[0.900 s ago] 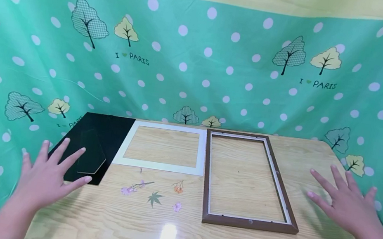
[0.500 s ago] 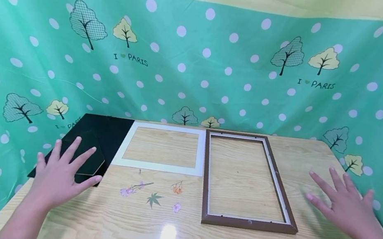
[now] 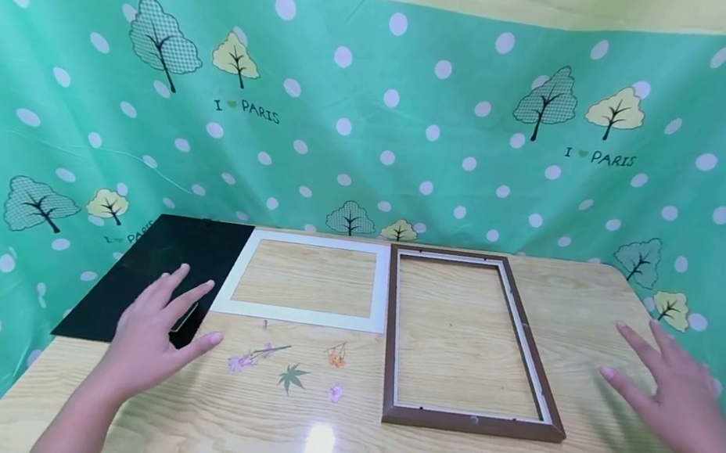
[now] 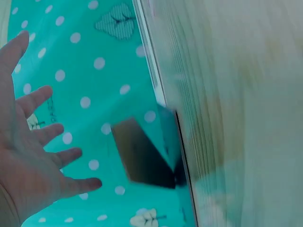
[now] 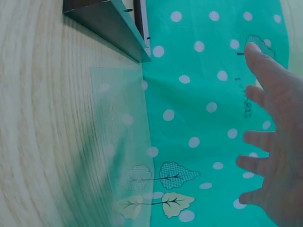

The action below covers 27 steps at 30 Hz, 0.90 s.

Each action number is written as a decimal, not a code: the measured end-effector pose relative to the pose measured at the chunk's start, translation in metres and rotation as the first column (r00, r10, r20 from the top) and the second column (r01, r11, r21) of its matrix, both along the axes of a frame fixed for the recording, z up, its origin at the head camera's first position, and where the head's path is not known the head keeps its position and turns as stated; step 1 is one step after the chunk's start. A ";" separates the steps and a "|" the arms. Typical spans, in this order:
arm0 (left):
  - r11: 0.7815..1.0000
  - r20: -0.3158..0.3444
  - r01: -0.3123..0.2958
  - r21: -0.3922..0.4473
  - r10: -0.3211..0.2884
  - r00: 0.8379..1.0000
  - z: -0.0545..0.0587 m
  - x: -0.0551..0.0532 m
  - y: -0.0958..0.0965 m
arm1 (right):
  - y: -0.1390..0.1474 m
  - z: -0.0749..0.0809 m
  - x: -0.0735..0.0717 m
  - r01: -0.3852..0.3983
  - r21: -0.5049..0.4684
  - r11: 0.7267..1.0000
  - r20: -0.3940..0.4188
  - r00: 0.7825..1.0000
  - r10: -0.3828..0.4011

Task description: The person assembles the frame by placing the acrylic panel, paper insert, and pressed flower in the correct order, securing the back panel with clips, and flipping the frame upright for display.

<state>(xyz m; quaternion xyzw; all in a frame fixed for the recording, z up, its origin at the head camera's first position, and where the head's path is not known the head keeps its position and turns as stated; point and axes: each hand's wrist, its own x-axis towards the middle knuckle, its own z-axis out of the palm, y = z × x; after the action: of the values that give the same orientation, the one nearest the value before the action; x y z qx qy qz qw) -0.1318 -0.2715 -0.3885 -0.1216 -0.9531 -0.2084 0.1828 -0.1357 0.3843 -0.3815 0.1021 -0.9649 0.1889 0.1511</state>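
Observation:
My left hand (image 3: 148,343), fingers spread and holding nothing, hovers over the front right part of a black picture-frame backing board (image 3: 189,246). The board's stand flap (image 4: 142,156) tilts up in the left wrist view; in the head view my hand hides most of it. Beside the board lies a white mat (image 3: 299,316) with a rectangular opening. To its right is a brown picture frame (image 3: 474,428) with a white inner edge. Off the frame's right side hangs my right hand (image 3: 681,400), fingers extended, touching nothing. A clear, reflective sheet (image 5: 120,109) lies by the frame in the right wrist view.
In front of the mat lie a pink flower sprig (image 3: 240,362), a green maple leaf (image 3: 292,378), an orange sprig (image 3: 337,359) and a pink blossom (image 3: 335,392). A dotted green curtain (image 3: 424,109) closes off the wooden table's (image 3: 243,445) back and sides.
My left hand has moved rightward across the backing board, uncovering its left side. Slightly rightward, my right hand has shifted too. The objects on the table stay put.

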 end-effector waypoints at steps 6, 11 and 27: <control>0.986 0.034 0.078 0.146 -0.084 0.996 -0.003 -0.006 0.022 | 0.007 0.001 0.003 0.011 -0.190 0.982 -0.044 0.999 -0.019; 0.964 0.069 0.126 0.236 -0.146 0.987 -0.005 -0.010 0.041 | 0.014 0.000 0.007 0.058 -0.268 0.962 -0.053 0.996 -0.075; 0.829 0.148 0.221 0.514 -0.339 0.929 -0.008 -0.015 0.091 | 0.045 -0.016 0.010 0.245 -0.320 0.915 0.133 0.968 -0.212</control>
<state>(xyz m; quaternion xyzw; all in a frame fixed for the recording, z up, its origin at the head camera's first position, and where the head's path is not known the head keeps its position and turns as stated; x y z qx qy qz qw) -0.1467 -0.1801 -0.3966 -0.1854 -0.8553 -0.4799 0.0615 -0.1259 0.4295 -0.3976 -0.0475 -0.9304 0.3351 0.1410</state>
